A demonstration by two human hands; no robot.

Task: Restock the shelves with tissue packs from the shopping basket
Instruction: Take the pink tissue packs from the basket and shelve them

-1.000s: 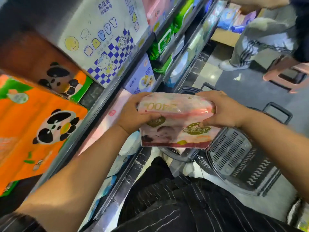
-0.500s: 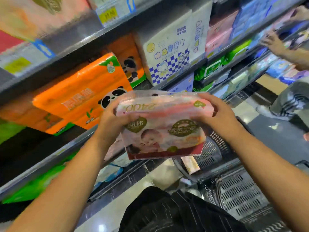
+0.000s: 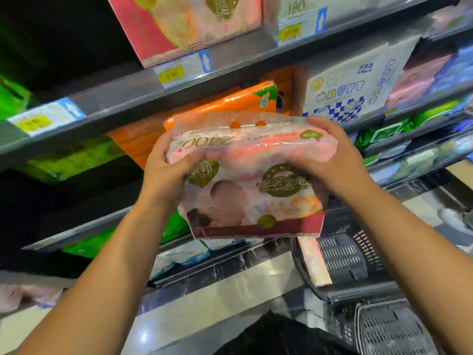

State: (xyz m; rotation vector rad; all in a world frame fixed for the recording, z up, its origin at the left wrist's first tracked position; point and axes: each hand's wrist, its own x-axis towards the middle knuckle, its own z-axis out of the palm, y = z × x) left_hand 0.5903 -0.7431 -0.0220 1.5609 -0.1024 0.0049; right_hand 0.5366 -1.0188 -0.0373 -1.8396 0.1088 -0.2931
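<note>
A pink tissue pack with gold badges and "2400" printed upside down is held up in front of the shelves. My left hand grips its left end, thumb over the front. My right hand grips its right end. A matching pink pack stands on the upper shelf above. The dark shopping basket sits on the floor at the lower right, with another pink pack inside it.
Orange panda-print packs and a white checkered pack fill the middle shelf behind the held pack. Green packs lie to the left. Yellow price tags line the shelf edges. A second dark basket sits at the bottom right.
Both hands have lifted the pink pack from above the basket up to the middle shelf level. The view has tilted upward, and the upper shelf is now in sight.
</note>
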